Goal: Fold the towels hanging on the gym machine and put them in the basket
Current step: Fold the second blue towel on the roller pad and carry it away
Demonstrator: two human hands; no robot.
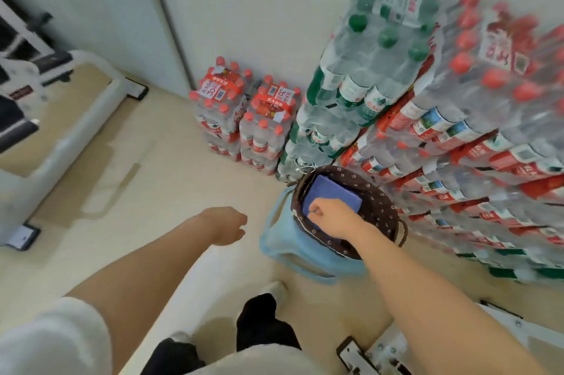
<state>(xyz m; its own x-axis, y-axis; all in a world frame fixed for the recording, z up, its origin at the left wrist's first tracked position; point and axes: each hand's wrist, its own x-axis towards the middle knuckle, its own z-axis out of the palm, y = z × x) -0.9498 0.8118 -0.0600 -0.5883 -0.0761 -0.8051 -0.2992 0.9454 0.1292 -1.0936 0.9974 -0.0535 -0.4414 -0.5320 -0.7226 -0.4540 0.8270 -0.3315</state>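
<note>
Right hand (pixel 331 216) fisted, left hand (pixel 227 225) slack

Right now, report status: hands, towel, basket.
Right hand curled on folded blue towel inside basket. Left hand free, loosely curled, beside it. Basket sits on blue stool; nothing blocking.

A folded blue towel (pixel 331 191) lies flat inside the round basket (pixel 380 203) with its dark, flower-printed lining.
</note>
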